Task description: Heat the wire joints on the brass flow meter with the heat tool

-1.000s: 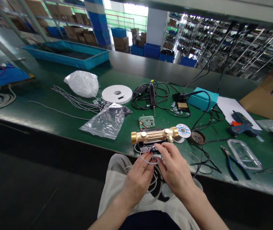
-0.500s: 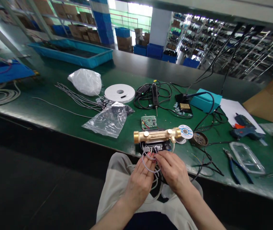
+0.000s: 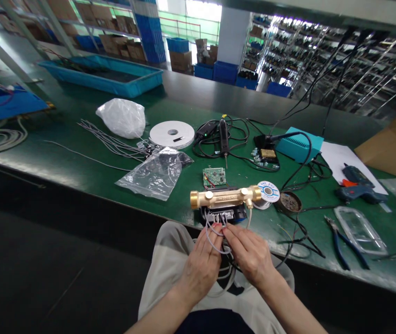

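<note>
At the bench's front edge lies a brass pipe fitting (image 3: 226, 198) with threaded ends, fixed to a black housing (image 3: 241, 213). Thin grey cables (image 3: 212, 239) come out of the housing and loop down over my fingers. My left hand (image 3: 203, 262) is closed on these cables just below the housing. Close beside it, my right hand (image 3: 250, 253) pinches the cables too, its fingertips meeting the left ones. Exactly which strand each hand grips is partly hidden by the fingers. A green circuit board (image 3: 214, 176) with red and black wires sits right behind the fitting.
Right of the fitting are a solder reel (image 3: 269, 191), a round tin (image 3: 290, 202), pliers (image 3: 339, 241), a clear plastic case (image 3: 360, 230) and a glue gun (image 3: 358, 183). Behind lie an electric screwdriver (image 3: 223, 137) and a white tape roll (image 3: 159, 134). A plastic bag (image 3: 152, 178) is left.
My right hand's fingers have shifted slightly left, closer to the left fingertips. Both hands stay at the cables; the whole view has moved a little.
</note>
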A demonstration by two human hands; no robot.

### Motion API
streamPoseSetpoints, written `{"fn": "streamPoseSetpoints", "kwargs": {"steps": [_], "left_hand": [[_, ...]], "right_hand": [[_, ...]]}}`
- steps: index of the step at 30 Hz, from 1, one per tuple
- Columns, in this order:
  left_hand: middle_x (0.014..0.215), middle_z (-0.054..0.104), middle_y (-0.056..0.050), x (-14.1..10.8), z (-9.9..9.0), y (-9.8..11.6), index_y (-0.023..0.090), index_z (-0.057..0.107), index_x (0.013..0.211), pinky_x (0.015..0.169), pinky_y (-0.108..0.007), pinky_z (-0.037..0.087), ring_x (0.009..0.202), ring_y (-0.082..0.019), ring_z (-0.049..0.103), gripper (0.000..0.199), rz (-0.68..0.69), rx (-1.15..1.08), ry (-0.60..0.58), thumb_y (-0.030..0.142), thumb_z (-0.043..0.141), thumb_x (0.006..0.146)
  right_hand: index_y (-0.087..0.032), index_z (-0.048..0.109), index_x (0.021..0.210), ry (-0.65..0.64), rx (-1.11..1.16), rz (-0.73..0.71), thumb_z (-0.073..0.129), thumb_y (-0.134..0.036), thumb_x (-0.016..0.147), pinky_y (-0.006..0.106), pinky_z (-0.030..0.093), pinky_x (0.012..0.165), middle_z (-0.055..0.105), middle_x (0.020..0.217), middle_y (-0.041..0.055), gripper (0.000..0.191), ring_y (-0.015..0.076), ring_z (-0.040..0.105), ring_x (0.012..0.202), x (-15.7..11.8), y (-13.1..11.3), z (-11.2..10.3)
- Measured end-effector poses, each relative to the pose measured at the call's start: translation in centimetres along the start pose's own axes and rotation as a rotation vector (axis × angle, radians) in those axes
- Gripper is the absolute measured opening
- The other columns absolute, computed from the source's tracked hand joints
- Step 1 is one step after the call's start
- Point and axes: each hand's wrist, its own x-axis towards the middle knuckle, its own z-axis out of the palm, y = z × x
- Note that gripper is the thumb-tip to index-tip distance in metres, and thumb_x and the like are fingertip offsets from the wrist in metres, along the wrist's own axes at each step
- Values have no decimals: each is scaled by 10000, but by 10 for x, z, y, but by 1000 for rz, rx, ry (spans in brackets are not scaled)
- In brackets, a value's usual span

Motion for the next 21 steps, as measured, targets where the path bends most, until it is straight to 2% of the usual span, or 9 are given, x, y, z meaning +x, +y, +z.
{"fn": "streamPoseSetpoints", "kwargs": {"steps": [5,10,16,21], "left_hand": [[1245,531,-192,2,0,-7,22,336,1336,1017,-467,443,1272,-253,404,550,-29,-101,10,-23,408,792],[1233,520,-173,4,0,-9,44,374,1300,1024,-471,438,1249,-244,421,525,-55,-180,23,-30,401,780],[1236,518,-161,0,7,-11,67,314,1352,1009,-457,453,1250,-240,419,557,-46,-173,39,-31,374,807],[1246,510,-169,-2,7,-18,51,263,1395,1024,-429,437,1271,-238,398,575,33,-109,11,-21,354,832]], "right_hand": [[-73,562,1147,26,69,27,419,-74,896,291,540,826,680,1006,130,289,180,643,924,-3,-1,6],[-77,559,1141,35,130,51,441,-71,887,284,552,819,680,1007,124,280,174,647,926,-7,2,12],[-91,596,1104,49,106,76,441,-90,896,277,551,797,667,1033,138,259,177,639,942,-9,1,13],[-91,591,1136,47,133,70,461,-100,893,330,540,873,647,1077,134,275,202,594,1022,-9,1,16]]}}
